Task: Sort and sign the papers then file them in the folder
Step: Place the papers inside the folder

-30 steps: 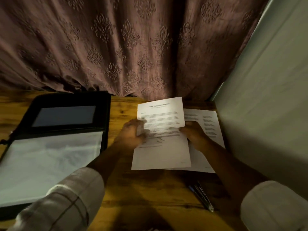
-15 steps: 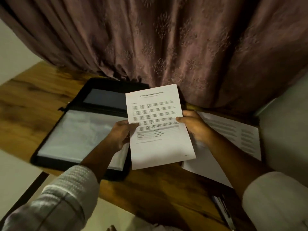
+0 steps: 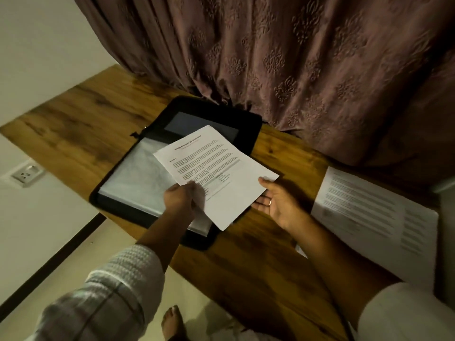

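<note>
**What my counter carries**

The brown wood-grain counter in front of me carries two things. A black zip folder lies open and flat toward my left, its clear plastic sleeves facing up. Well apart on my right, white printed papers lie in a loose, overlapping stack.

A white printed sheet with a heading and blocks of small text is held off the wooden desk at a slant, partly over the folder. The left hand pinches its near left edge, and the right hand holds its right edge. The black zip folder lies open and flat, with a clear sleeve facing up, perhaps holding a page. More printed papers lie flat well to its right.
</note>
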